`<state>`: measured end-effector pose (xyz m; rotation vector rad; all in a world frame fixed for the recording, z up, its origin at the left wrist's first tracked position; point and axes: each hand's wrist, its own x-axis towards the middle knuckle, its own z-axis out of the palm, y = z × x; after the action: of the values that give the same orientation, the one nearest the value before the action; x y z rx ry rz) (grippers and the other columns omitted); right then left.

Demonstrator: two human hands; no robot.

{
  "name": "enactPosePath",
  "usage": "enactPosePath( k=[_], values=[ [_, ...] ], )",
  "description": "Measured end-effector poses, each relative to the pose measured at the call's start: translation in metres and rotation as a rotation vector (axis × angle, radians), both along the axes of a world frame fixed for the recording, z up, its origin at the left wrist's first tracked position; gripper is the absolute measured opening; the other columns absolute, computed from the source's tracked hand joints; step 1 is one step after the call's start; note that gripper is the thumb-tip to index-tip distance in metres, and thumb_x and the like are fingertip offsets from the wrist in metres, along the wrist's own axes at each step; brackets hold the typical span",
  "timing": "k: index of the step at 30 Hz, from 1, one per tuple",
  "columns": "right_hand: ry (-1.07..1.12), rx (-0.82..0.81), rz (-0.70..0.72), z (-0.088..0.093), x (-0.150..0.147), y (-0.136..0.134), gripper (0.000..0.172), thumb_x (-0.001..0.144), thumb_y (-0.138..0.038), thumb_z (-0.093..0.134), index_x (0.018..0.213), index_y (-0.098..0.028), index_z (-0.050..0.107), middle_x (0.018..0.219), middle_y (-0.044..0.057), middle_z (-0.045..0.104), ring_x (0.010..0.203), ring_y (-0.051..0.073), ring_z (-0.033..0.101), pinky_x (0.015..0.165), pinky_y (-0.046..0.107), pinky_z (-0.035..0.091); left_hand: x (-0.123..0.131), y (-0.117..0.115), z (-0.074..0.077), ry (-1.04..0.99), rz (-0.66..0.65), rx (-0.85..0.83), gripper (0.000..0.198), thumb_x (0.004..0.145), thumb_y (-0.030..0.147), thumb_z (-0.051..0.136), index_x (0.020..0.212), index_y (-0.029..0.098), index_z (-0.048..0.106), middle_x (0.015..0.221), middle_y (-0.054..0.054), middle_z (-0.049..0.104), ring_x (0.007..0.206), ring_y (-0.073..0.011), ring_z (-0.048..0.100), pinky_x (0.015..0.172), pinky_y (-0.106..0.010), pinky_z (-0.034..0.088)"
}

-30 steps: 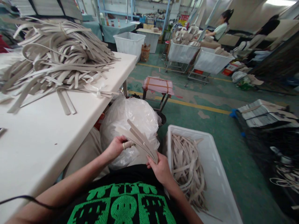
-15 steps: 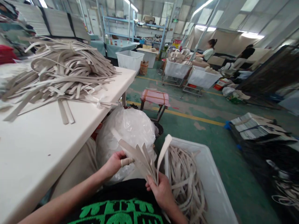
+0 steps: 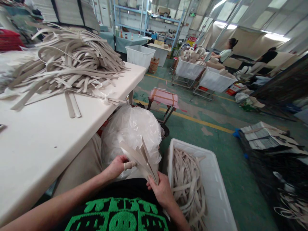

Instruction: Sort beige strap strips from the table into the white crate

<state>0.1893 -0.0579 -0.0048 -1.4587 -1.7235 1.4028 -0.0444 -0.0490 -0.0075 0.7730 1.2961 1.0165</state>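
In front of my lap is a small fanned bunch of beige fabric strips point(image 3: 138, 156), their far ends spread apart and pointing up and away. My right hand point(image 3: 160, 190) grips the bunch at its near end, thumb on top. At the bunch's left side is my left hand point(image 3: 119, 166), its thumb wrapped in a tan finger cover and its fingertips closed on the outer strip. To the right, a white plastic bin point(image 3: 215, 179) holds a tangle of similar strips point(image 3: 189, 179). A big heap of strips point(image 3: 79, 57) lies on the white table point(image 3: 36, 141) at left.
A bulging clear plastic bag point(image 3: 132, 125) stands between the table and the bin. Beyond it is a pink-topped stool point(image 3: 163, 98). Bundled stacks point(image 3: 262, 136) lie on the floor at right. Filled carts point(image 3: 190, 69) and two seated people are farther back.
A pale strip that stuck out on the right of the bunch no longer shows there. The whole scene has shifted slightly as my head turned. Both hands keep their hold.
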Motion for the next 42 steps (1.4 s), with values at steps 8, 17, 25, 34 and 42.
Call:
enactPosePath(
  k=[8, 17, 25, 34, 42],
  values=[
    [0.141, 0.016, -0.094, 0.005, -0.004, 0.006, 0.050, 0.088, -0.064, 0.062, 0.084, -0.014, 0.070, 0.073, 0.011, 0.076, 0.059, 0.023, 0.072, 0.062, 0.031, 0.058, -0.007, 0.028, 0.033, 0.026, 0.017, 0.136, 0.029, 0.058, 0.041, 0.087, 0.059, 0.017, 0.070, 0.058, 0.000, 0.064, 0.058, -0.0133, 0.050, 0.062, -0.027, 0.041],
    [0.303, 0.094, -0.196, 0.041, -0.006, 0.029, 0.053, 0.084, -0.065, 0.067, 0.072, -0.015, 0.071, 0.067, 0.010, 0.074, 0.059, 0.021, 0.072, 0.061, 0.030, 0.060, -0.031, 0.116, 0.150, 0.076, -0.106, 0.461, 0.030, 0.061, 0.039, 0.090, 0.078, 0.016, 0.080, 0.077, -0.005, 0.077, 0.074, -0.0190, 0.067, 0.075, -0.031, 0.053],
    [0.208, 0.184, -0.401, 0.009, 0.013, 0.006, 0.053, 0.088, -0.068, 0.061, 0.074, -0.017, 0.069, 0.063, 0.007, 0.071, 0.056, 0.021, 0.069, 0.060, 0.032, 0.059, -0.003, 0.102, 0.154, 0.241, -0.205, 0.811, 0.027, 0.077, 0.035, 0.080, 0.097, 0.018, 0.082, 0.100, -0.008, 0.078, 0.079, -0.0189, 0.065, 0.080, -0.030, 0.053],
    [0.106, 0.027, -0.357, -0.031, 0.013, -0.028, 0.065, 0.080, -0.082, 0.056, 0.081, -0.019, 0.071, 0.054, 0.007, 0.066, 0.043, 0.024, 0.063, 0.048, 0.035, 0.053, 0.013, 0.096, 0.044, -0.100, -0.201, 0.179, 0.050, 0.057, 0.034, 0.089, 0.102, 0.014, 0.078, 0.061, 0.004, 0.058, 0.053, -0.0088, 0.042, 0.051, -0.020, 0.032],
    [0.143, -0.022, -0.292, -0.021, 0.046, -0.035, 0.060, 0.082, -0.076, 0.058, 0.063, -0.020, 0.063, 0.056, 0.006, 0.066, 0.051, 0.021, 0.066, 0.057, 0.032, 0.057, -0.011, 0.071, 0.059, -0.494, -0.042, -0.041, 0.033, 0.051, 0.025, 0.095, 0.077, 0.012, 0.078, 0.069, -0.002, 0.063, 0.057, -0.0070, 0.045, 0.056, -0.021, 0.040]
  ],
)
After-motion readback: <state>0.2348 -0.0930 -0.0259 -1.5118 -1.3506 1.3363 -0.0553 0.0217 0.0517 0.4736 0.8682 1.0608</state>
